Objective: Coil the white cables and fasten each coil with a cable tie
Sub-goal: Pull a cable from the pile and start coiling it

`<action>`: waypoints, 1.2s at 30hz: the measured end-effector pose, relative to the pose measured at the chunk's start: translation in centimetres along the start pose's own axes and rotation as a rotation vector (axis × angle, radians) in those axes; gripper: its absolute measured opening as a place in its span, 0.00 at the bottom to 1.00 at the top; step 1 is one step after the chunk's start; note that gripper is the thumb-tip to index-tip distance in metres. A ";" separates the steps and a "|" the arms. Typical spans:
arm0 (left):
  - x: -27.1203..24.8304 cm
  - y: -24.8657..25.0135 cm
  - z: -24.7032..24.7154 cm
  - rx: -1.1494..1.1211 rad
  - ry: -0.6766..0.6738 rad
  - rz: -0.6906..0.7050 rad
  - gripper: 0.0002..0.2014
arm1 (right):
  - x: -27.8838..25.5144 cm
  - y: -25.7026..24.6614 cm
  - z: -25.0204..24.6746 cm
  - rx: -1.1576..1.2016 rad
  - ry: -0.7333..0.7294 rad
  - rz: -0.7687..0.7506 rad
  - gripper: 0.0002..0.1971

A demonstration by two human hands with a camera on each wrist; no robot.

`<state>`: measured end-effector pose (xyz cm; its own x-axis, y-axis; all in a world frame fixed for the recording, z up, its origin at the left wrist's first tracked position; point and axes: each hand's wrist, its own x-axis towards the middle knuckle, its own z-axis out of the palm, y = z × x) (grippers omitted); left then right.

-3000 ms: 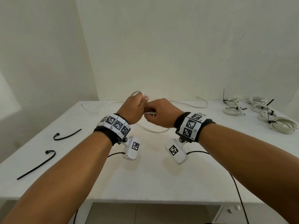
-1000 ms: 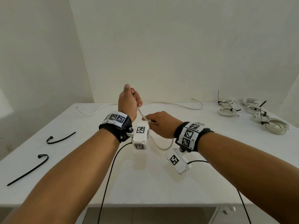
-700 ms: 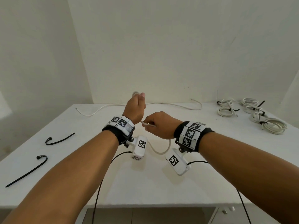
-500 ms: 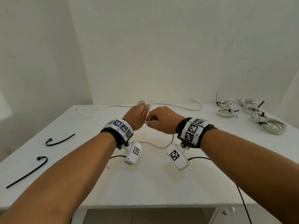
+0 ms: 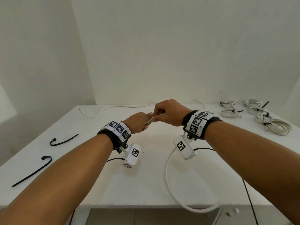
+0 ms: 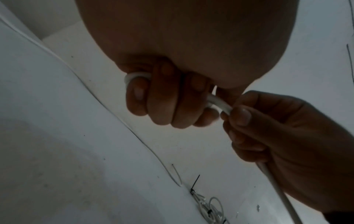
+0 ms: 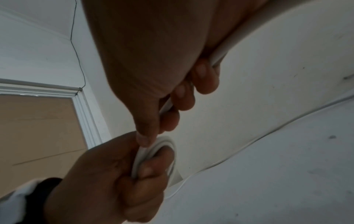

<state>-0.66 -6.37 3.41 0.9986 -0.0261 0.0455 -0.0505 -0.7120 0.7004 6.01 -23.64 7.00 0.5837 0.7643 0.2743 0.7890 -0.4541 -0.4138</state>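
Note:
My left hand point(image 5: 145, 123) grips a small coil of white cable point(image 6: 137, 75) in its curled fingers. Right beside it, my right hand point(image 5: 159, 115) pinches the same cable point(image 6: 220, 103) between thumb and fingers. From the right hand the free length point(image 5: 167, 169) drops under the wrist and sweeps in a wide loop past the table's front edge. In the right wrist view the coil point(image 7: 162, 145) sits in the left hand, and the cable point(image 7: 167, 106) runs through the right fingers. Two black cable ties point(image 5: 63, 140) point(image 5: 30, 172) lie at the left of the white table point(image 5: 146, 184).
A second loose white cable point(image 5: 113, 108) lies along the back edge by the wall. Several tied coils point(image 5: 230, 109) point(image 5: 276, 126) lie at the back right. Black camera leads point(image 5: 248, 200) trail from both wrists over the table's front edge.
The left hand rose, wound the cable and came back down to meet the right hand. The loop below the hands has grown much longer and now swings over the front edge.

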 end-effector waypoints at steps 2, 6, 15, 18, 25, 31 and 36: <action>-0.2 0.1 0.0 -0.048 -0.043 -0.030 0.26 | 0.0 0.4 -0.3 0.003 -0.032 -0.017 0.07; -0.7 0.2 0.3 -0.171 -0.080 -0.040 0.24 | 0.1 0.9 -0.6 0.005 -0.071 -0.038 0.08; -1.2 -0.5 1.1 -0.326 -0.057 -0.066 0.24 | 0.3 2.5 -0.9 -0.031 -0.105 -0.009 0.07; -2.0 -1.3 1.7 -0.469 -0.067 -0.113 0.22 | 0.1 4.4 -1.6 -0.031 -0.044 0.050 0.05; -2.5 -0.4 2.9 -0.683 -0.094 -0.084 0.21 | 0.4 5.7 -0.5 0.045 0.025 0.069 0.06; -2.6 0.8 3.1 -0.917 -0.133 -0.066 0.23 | 0.7 5.7 0.2 0.070 0.058 0.080 0.07; -3.4 1.6 3.1 -1.078 -0.178 -0.053 0.21 | 0.0 5.1 0.5 0.085 0.052 0.099 0.08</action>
<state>-4.11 -9.59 2.13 0.9832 -0.1767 -0.0456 0.0932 0.2708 0.9581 9.95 -25.76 4.42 0.6688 0.6919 0.2720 0.7092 -0.4840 -0.5127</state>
